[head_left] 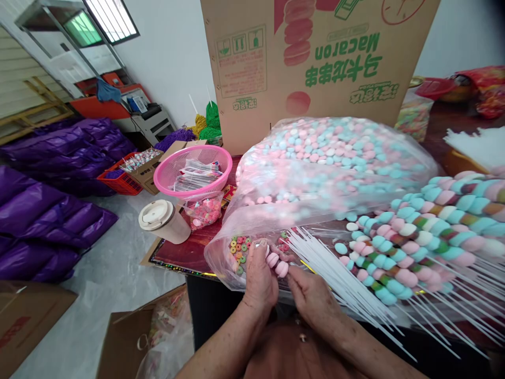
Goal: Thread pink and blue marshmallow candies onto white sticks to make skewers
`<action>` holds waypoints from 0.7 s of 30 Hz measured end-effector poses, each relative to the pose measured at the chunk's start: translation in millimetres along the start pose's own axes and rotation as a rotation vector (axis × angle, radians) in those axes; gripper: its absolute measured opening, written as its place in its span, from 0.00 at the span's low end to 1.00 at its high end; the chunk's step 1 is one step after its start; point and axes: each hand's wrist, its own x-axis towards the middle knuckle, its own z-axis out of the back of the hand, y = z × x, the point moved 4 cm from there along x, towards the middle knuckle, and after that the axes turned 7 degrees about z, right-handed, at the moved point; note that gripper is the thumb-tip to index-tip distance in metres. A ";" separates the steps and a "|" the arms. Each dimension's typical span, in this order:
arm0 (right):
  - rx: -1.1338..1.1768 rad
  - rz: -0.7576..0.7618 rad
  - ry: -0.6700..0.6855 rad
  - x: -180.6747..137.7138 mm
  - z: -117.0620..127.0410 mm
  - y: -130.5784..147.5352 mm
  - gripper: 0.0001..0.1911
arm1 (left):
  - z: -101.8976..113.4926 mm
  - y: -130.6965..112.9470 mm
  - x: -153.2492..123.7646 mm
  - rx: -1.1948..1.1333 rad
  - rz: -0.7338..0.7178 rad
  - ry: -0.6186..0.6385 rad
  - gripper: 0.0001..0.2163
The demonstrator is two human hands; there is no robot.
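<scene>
My left hand (258, 276) and my right hand (311, 297) meet at the table's near edge, both closed around a short row of pink candy discs (276, 262). Whether a stick runs through the discs is hidden by my fingers. Just beyond my hands lie small coloured ring candies (239, 247) under a large clear bag of pink and blue candies (323, 163). A bundle of bare white sticks (339, 279) fans out to the right of my right hand. Finished candy skewers (426, 231) are piled at the right.
A lidded paper cup (163, 221) stands at the table's left corner beside a pink basket (193, 168) of packets. A tall cardboard box (315, 58) marked Macaron rises behind the bag. Purple bags (47, 200) and cardboard boxes (27, 316) cover the floor at the left.
</scene>
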 end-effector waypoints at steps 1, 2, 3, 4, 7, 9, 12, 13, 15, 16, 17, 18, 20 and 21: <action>0.052 0.004 -0.013 0.5 1.6 -1.6 0.16 | 0.0 -2.1 1.0 -0.010 0.033 0.047 0.08; 0.097 0.005 -0.022 0.9 3.2 -3.1 0.17 | 0.0 -4.2 2.5 -0.027 0.075 0.086 0.09; 0.130 0.004 -0.027 1.0 4.5 -4.2 0.17 | 0.2 -6.3 4.5 -0.049 0.114 0.107 0.10; 0.147 0.002 -0.031 0.8 5.5 -4.7 0.17 | 0.7 -8.4 7.0 -0.069 0.141 0.107 0.13; 0.133 0.022 -0.034 -1.5 7.0 0.2 0.16 | 1.7 -10.5 13.8 -0.054 0.174 0.015 0.15; 0.104 0.060 -0.041 -3.1 8.5 7.6 0.14 | 0.3 -7.6 15.3 -0.003 0.178 -0.074 0.15; 0.016 0.116 -0.053 0.3 14.0 17.2 0.12 | -3.0 -6.1 16.3 0.043 0.073 -0.192 0.12; -0.029 0.122 -0.042 3.0 15.9 18.6 0.11 | -4.8 -5.9 17.6 0.056 0.040 -0.201 0.10; -0.113 0.125 0.010 8.9 17.9 19.5 0.10 | -8.5 -4.2 21.4 0.078 0.025 -0.199 0.08; -0.151 0.114 0.050 11.2 17.3 19.0 0.10 | -9.8 -2.9 23.1 0.084 0.027 -0.203 0.08; -0.185 0.100 0.095 12.9 15.7 18.1 0.10 | -10.7 -1.5 24.2 0.093 0.032 -0.216 0.09; -0.215 0.086 0.135 13.8 13.7 16.9 0.10 | -11.2 0.0 24.6 0.100 0.035 -0.235 0.09; -0.265 0.067 0.169 13.7 12.6 14.5 0.10 | -13.0 3.1 23.6 0.110 0.037 -0.240 0.09; -0.288 0.063 0.164 12.6 15.6 13.0 0.11 | -14.7 5.0 22.8 0.122 0.051 -0.214 0.09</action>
